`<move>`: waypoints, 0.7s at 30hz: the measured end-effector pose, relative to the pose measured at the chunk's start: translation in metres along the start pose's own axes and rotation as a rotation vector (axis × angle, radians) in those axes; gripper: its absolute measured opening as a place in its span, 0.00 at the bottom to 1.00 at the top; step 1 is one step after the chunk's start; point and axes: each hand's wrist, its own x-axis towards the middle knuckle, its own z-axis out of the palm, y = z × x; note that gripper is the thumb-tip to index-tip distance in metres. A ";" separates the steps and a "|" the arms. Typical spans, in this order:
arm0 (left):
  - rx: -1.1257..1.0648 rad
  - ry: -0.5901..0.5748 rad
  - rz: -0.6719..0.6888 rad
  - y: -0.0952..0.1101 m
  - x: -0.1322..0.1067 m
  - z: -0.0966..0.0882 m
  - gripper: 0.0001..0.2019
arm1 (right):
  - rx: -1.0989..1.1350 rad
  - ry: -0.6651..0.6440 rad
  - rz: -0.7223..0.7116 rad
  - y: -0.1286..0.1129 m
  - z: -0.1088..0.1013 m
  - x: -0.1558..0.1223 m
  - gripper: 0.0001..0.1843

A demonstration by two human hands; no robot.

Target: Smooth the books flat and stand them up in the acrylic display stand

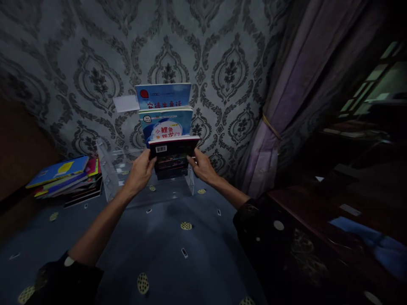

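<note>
My left hand (140,171) and my right hand (201,166) both grip a dark-covered book (173,156) by its side edges, holding it upright with a white barcode label at its top left. The book stands at the front of a clear acrylic rack (111,173) on a blue patterned cloth. Behind it in the rack stand two blue picture books, a nearer one (167,125) and a taller one (163,95) at the back, both with Chinese titles.
A stack of colourful books (68,176) lies on the cloth to the left of the rack. Grey damask wallpaper (95,63) is behind, a tied purple curtain (280,106) at the right, and a dark wooden desk (318,212) further right.
</note>
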 end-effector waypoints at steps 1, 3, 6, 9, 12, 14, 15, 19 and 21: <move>0.028 -0.005 -0.008 -0.002 -0.001 0.003 0.08 | -0.040 0.004 0.013 0.004 0.002 -0.001 0.12; 0.110 -0.022 -0.045 -0.006 -0.005 0.009 0.07 | -0.104 0.025 0.038 0.009 0.005 -0.004 0.10; 0.247 -0.074 -0.163 -0.010 -0.011 0.017 0.07 | -0.110 0.068 0.090 0.013 0.010 -0.008 0.12; 0.344 -0.141 -0.252 -0.010 -0.014 0.024 0.08 | -0.106 0.106 0.122 0.013 0.012 -0.009 0.17; 0.395 -0.186 -0.280 -0.007 -0.015 0.027 0.09 | -0.160 0.101 0.095 0.013 0.012 -0.008 0.17; 0.419 -0.222 -0.298 -0.004 -0.014 0.029 0.10 | -0.187 0.095 0.082 0.013 0.013 -0.007 0.15; 0.429 -0.245 -0.312 -0.002 -0.014 0.029 0.10 | -0.190 0.096 0.083 0.014 0.013 -0.006 0.15; 0.437 -0.315 -0.367 0.005 -0.011 0.030 0.09 | -0.190 0.112 0.100 0.014 0.014 -0.004 0.11; 0.428 -0.329 -0.383 0.008 -0.010 0.031 0.09 | -0.203 0.119 0.101 0.014 0.015 -0.003 0.09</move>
